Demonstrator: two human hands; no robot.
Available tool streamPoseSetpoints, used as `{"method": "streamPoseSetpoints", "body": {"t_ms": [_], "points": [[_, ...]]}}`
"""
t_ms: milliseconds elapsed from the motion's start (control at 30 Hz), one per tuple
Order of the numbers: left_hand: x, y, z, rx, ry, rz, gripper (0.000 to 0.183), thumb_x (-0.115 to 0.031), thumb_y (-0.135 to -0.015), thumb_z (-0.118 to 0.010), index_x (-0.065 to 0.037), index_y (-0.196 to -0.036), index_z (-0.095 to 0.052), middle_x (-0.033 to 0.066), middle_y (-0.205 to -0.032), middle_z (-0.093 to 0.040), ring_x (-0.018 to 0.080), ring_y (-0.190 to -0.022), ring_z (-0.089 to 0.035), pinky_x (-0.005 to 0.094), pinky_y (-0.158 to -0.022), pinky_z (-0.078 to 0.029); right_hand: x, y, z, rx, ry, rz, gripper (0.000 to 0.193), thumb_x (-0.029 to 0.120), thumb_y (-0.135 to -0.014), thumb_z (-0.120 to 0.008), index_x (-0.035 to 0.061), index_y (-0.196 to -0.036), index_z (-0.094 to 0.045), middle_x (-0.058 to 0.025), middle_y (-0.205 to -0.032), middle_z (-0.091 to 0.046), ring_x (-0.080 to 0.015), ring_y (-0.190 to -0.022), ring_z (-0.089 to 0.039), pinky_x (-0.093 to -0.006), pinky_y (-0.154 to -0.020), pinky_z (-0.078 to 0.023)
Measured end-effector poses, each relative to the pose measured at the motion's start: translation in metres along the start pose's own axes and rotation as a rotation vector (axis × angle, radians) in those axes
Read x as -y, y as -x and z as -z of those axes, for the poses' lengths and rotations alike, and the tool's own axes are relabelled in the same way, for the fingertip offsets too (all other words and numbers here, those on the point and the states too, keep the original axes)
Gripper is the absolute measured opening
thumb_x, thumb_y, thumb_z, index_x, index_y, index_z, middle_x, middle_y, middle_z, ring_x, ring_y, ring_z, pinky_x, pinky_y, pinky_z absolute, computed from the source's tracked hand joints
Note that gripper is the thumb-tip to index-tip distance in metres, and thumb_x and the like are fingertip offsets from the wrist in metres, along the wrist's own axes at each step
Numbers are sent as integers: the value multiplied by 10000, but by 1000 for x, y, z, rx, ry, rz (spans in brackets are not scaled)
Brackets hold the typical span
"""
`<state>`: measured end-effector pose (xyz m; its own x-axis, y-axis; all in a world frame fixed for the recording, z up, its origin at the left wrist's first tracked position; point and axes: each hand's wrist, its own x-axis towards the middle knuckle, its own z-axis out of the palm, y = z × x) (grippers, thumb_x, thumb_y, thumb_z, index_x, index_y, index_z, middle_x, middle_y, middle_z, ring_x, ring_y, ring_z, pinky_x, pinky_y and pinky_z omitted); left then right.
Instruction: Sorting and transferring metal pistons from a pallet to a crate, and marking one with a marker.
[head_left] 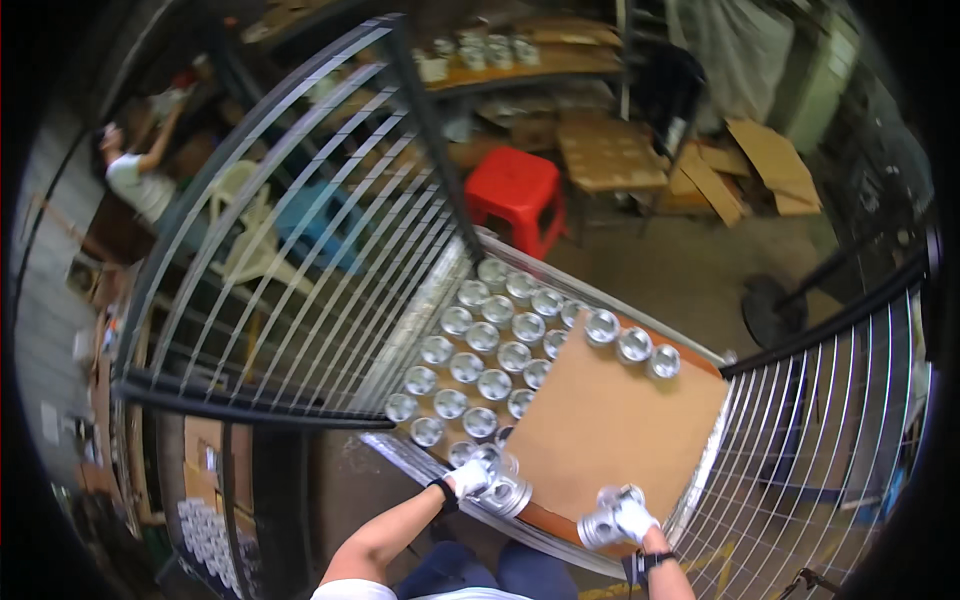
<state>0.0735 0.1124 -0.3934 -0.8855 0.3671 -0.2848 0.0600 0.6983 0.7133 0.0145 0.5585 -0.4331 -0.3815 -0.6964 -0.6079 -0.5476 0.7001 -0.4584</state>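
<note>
White-gloved, my left hand [470, 477] grips a silver metal piston [508, 496] at the near edge of a cart platform. A second piston seems to be bunched against it, partly hidden by the fingers. To the right, my right hand [634, 521], also gloved, is closed on another piston [598, 530] above the near right corner of a brown cardboard sheet [620, 420]. Rows of upright pistons [482, 337] fill the platform's left part. Along the sheet's far edge stands a short row of three pistons [634, 344].
Wire mesh panels rise at the left [300, 250] and right [800, 450] of the platform. Beyond its far edge are a red plastic stool [515, 195] and a wooden table [610, 155]. A person [140, 180] works at the far left. More pistons [210, 540] sit low on the left.
</note>
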Motion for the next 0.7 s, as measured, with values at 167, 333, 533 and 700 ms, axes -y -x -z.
{"method": "streamPoseSetpoints", "body": {"t_ms": [167,333,533,700], "points": [[-23,161,33,-246,943,271,250,-27,-883,-600,-42,-1126,-656,23,-1016,-683,124,-952,-612,302,-855,-509,28,30,-64,-196,-240,-340,197,218,-795,-543,123,-900,-681,-98,-852,-678,-272,-783,-644,-446,-710,-462],[-38,356,26,-576,1478,376,297,-117,-843,-687,-75,-1129,-620,20,-956,-665,143,-821,-645,319,-595,-560,127,18,-35,-7,-103,-336,244,193,-816,-520,75,-1000,-628,-133,-957,-640,-288,-889,-607,-435,-799,-432],[-39,567,-63,-1018,1760,203,271,-120,-886,-630,-55,-1148,-609,65,-1005,-675,185,-855,-665,346,-665,-570,270,-43,-9,91,189,-142,323,163,-842,-493,17,-1121,-565,-174,-1083,-595,-307,-1016,-562,-422,-905,-395],[-57,676,-118,-1304,1771,232,258,-89,-897,-600,-64,-1153,-617,48,-1007,-685,173,-869,-670,324,-683,-568,382,-101,24,122,458,59,399,138,-863,-470,-31,-1222,-512,-209,-1188,-557,-322,-1122,-525,-411,-994,-365]]}}
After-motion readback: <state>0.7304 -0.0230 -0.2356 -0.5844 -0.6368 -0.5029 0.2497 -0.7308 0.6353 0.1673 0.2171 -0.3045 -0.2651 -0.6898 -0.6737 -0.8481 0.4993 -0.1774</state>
